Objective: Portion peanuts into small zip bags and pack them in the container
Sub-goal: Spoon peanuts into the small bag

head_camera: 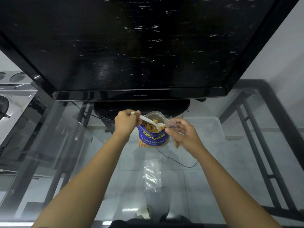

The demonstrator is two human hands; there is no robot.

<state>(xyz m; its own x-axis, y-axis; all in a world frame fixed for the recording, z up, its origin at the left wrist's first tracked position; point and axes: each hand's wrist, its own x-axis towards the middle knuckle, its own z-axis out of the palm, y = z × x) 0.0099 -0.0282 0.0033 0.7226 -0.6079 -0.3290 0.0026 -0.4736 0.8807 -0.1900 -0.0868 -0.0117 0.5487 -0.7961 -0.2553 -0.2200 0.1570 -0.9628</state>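
Observation:
A blue salted-peanuts pouch [153,139] stands open on the glass table, with peanuts showing at its mouth. My left hand [125,121] grips a white plastic spoon [150,122] whose bowl rests over the peanuts inside the pouch. Just right of the pouch, my right hand [182,132] pinches the top of a small clear zip bag [173,129]; a few peanuts show at that bag's bottom, below the hand. A clear plastic container [212,129] sits on the table to the right of my right hand. Closer to me lie empty clear zip bags [152,176].
A large black television [139,46] on a round stand [141,106] rises right behind the pouch. The glass table [65,162] has a dark metal frame; its front edge is near my body. A black cable [177,162] runs below the glass.

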